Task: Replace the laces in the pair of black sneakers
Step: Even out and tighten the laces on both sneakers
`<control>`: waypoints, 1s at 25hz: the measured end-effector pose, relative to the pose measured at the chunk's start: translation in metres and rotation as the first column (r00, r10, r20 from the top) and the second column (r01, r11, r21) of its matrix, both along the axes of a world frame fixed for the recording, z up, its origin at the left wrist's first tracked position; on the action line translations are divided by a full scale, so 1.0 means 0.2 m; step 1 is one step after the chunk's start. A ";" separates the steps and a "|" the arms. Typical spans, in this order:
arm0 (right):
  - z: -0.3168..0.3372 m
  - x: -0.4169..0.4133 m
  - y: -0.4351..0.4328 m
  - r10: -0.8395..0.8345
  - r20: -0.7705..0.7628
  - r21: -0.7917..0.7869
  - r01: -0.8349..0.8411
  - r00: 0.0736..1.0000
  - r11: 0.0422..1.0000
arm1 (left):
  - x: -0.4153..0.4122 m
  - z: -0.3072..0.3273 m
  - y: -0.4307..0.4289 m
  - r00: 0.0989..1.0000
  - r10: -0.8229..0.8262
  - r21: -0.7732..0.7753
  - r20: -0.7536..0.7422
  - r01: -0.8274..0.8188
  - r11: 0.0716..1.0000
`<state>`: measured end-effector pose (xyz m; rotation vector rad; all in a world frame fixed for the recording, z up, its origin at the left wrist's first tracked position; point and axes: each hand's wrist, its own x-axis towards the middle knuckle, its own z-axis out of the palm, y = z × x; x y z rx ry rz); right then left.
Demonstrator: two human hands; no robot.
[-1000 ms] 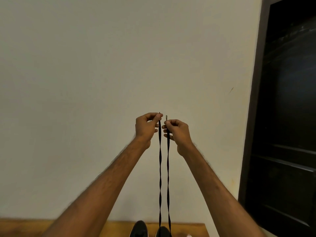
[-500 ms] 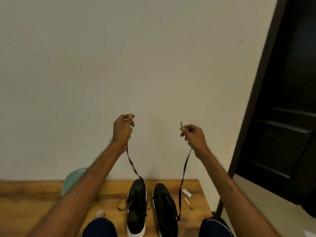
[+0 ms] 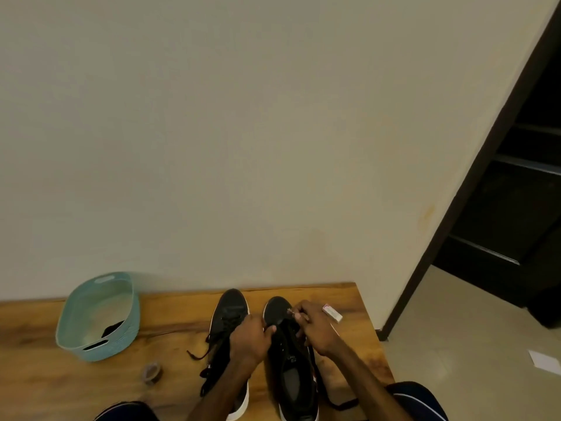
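Observation:
Two black sneakers with white soles stand side by side on the wooden table [image 3: 182,317], toes toward the wall. The left sneaker [image 3: 229,311] has a black lace threaded, its ends trailing to the left. My left hand [image 3: 250,340] rests over the gap between the shoes, fingers curled at the right sneaker's [image 3: 293,378] front. My right hand [image 3: 315,325] pinches the black lace tip [image 3: 290,311] over that sneaker's toe end. A stretch of lace [image 3: 337,402] hangs beside the right sneaker's outer side.
A teal basket [image 3: 100,317] with something dark inside sits at the table's left, near the wall. A small roll of tape [image 3: 151,373] lies in front of it. A small white box [image 3: 332,312] lies right of the shoes. A dark doorway [image 3: 516,177] opens at right.
Both hands have come down from chest height, where they held the lace ends apart, to the right sneaker's toe end. The view has tilted down onto the table.

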<state>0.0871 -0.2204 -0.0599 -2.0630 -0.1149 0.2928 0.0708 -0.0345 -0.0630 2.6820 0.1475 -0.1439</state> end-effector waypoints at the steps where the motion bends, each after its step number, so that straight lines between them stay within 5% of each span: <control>1: -0.04 0.03 0.01 0.041 0.013 -0.031 -0.040 0.999 0.999 | 0.03 -0.05 -0.02 1.000 -0.007 0.010 -0.022 0.008 1.000; 11: -0.15 0.13 0.06 -0.019 -0.091 -0.066 0.013 0.996 0.998 | 0.12 -0.13 -0.04 0.999 -0.019 0.068 0.027 0.018 0.997; 19: -0.14 0.15 0.05 -0.038 -0.104 -0.096 0.028 0.994 0.995 | 0.15 -0.11 0.04 0.997 -0.003 -0.204 -0.082 -0.014 0.979; 22: -0.14 0.15 0.05 -0.090 -0.074 -0.072 0.085 0.993 0.994 | 0.16 -0.04 0.05 0.993 -0.040 -0.069 -0.107 0.032 0.997; 25: 0.00 0.11 0.07 -0.235 -0.091 0.149 0.247 0.968 0.958 | 0.14 0.16 0.07 1.000 -0.016 0.041 -0.001 0.016 0.999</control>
